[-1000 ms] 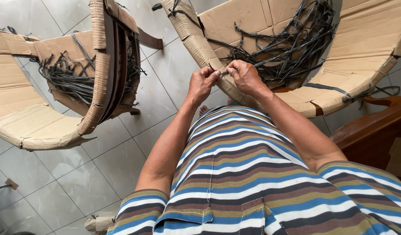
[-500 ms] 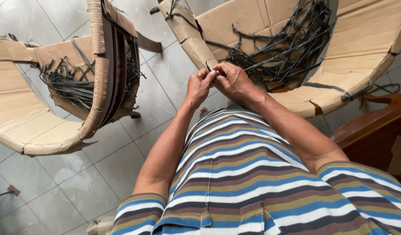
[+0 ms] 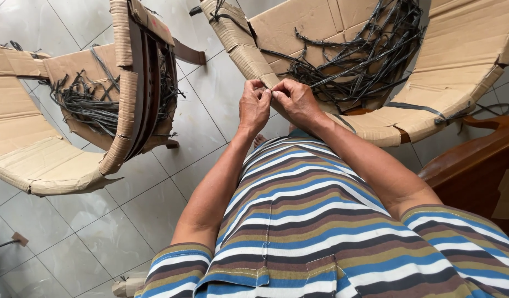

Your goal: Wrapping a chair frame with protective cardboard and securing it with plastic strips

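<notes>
Lying at the far left on the grey tiled floor (image 3: 94, 232), a cardboard-wrapped chair piece (image 3: 28, 149) rests tipped, its long side running from the left edge toward the middle. A tangle of black straps (image 3: 83, 102) sits in its hollow. Just right of that, a dark wooden frame (image 3: 149, 83) bound in cardboard stands on edge, its long axis running away from the person, top end toward the upper edge of the view.

At the centre, the left hand (image 3: 253, 107) and the right hand (image 3: 296, 102) are brought together, fingertips touching, pinched on something small at the edge of a cardboard-wrapped rail (image 3: 238, 41). What they pinch is too small to tell. That rail is long and narrow; it slants from the hands up and to the left, its far end pointing at the top of the view. Both forearms reach out over a striped shirt (image 3: 315, 221).

Right of the hands, the rail joins a large cardboard-covered seat (image 3: 459, 60) that opens toward the upper right. A second heap of black straps (image 3: 359, 55) lies inside it, near the right hand. At the far right a brown wooden armrest (image 3: 475, 165) curves in from the edge, below the seat.
</notes>
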